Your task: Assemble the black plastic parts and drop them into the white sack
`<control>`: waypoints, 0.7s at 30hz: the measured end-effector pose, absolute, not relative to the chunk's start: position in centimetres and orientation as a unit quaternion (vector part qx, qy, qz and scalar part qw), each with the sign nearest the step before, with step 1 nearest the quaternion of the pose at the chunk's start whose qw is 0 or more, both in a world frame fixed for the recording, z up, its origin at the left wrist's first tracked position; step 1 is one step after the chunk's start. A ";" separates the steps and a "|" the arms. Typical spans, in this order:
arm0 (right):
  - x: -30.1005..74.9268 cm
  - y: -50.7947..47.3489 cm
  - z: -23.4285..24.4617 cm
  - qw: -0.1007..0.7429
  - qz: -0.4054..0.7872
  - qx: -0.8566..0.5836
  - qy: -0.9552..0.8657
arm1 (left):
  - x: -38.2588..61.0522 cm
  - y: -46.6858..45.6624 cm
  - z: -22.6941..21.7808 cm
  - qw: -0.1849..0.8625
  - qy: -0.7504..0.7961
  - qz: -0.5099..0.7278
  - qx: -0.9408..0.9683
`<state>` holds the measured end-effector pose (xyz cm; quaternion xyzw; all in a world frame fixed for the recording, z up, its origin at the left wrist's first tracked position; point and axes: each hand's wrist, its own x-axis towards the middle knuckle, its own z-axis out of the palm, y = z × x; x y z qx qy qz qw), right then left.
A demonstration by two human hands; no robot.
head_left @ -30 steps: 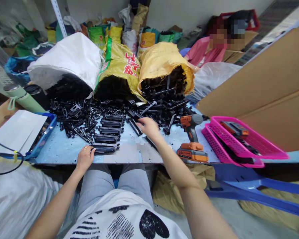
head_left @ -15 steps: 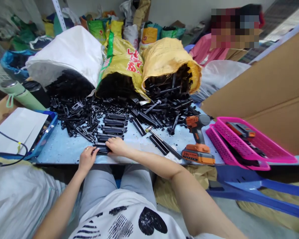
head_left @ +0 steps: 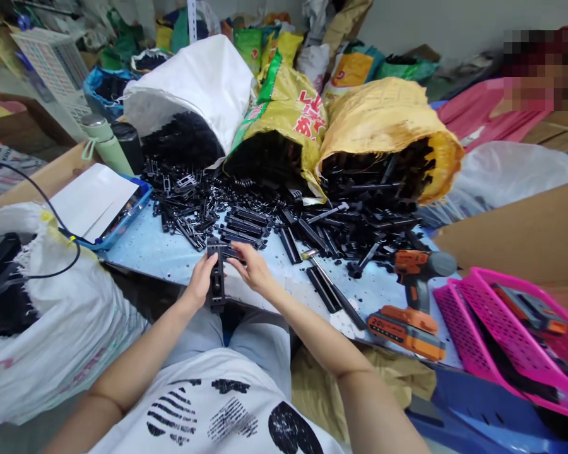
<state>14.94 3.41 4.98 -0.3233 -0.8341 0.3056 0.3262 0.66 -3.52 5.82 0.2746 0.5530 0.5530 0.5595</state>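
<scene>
My left hand is closed around a long black plastic part, held on end at the table's front edge. Slots and holes show along its face. Beside it, my right hand pinches a dark plastic piece between thumb and fingers, close against the part's upper half; its exact shape is hard to make out. Just beyond my hands, several similar long black parts lie in a row on the blue table top.
Three sacks, white, green-yellow and yellow, spill black parts at the back. A hammer, a cordless drill and pink baskets are on the right. A blue tray and bottle stand left.
The nearest long part has been lifted off the table and turned from lying crosswise to standing on end in my left hand. My right hand has shifted to its side. The view has swung left.
</scene>
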 end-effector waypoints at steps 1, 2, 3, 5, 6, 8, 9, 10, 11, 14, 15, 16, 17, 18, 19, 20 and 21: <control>15.2 4.1 5.6 0.322 0.236 -0.305 -0.865 | 0.7 -3.7 6.5 0.589 0.559 0.526 0.253; 15.4 5.0 6.3 0.300 0.178 -0.276 -0.896 | 0.7 -3.8 7.1 0.618 0.562 0.497 0.235; 15.7 5.8 6.8 0.267 0.135 -0.241 -0.923 | 0.5 -4.0 7.6 0.643 0.563 0.470 0.220; 16.1 7.3 7.7 0.202 0.089 -0.171 -0.960 | 0.2 -4.2 8.2 0.682 0.563 0.423 0.196; 16.3 8.0 8.0 0.179 0.080 -0.140 -0.971 | 0.0 -4.3 8.4 0.698 0.562 0.404 0.185; 16.5 9.0 8.5 0.153 0.084 -0.085 -0.981 | -0.4 -4.2 8.6 0.729 0.555 0.363 0.167; 16.6 9.5 8.8 0.141 0.093 -0.061 -0.984 | -0.6 -4.1 8.6 0.744 0.550 0.343 0.161; 16.6 9.8 8.9 0.129 0.104 -0.040 -0.985 | -0.7 -4.0 8.7 0.759 0.543 0.324 0.157; 16.5 10.1 9.1 0.115 0.115 -0.026 -0.986 | -0.8 -3.9 8.7 0.772 0.535 0.307 0.155; 15.5 10.2 8.9 0.105 0.145 -0.054 -0.982 | -0.6 -3.4 9.0 0.766 0.539 0.310 0.165; 14.9 9.9 8.7 0.129 0.163 -0.095 -0.974 | -0.5 -3.1 9.1 0.742 0.552 0.336 0.178; 14.3 9.5 8.4 0.167 0.195 -0.149 -0.955 | -0.4 -2.9 9.1 0.706 0.570 0.372 0.197; 13.6 9.0 8.0 0.211 0.247 -0.210 -0.922 | -0.4 -2.6 9.0 0.662 0.588 0.410 0.221; 12.8 8.6 7.7 0.253 0.320 -0.268 -0.873 | -0.3 -2.3 8.8 0.616 0.602 0.444 0.248; 12.2 8.1 7.4 0.282 0.407 -0.316 -0.809 | -0.4 -2.0 8.6 0.574 0.610 0.473 0.274; 11.6 7.8 7.1 0.295 0.499 -0.347 -0.737 | -0.4 -1.7 8.3 0.539 0.613 0.497 0.297; 11.2 7.6 6.9 0.289 0.584 -0.361 -0.667 | -0.5 -1.5 8.0 0.513 0.610 0.515 0.313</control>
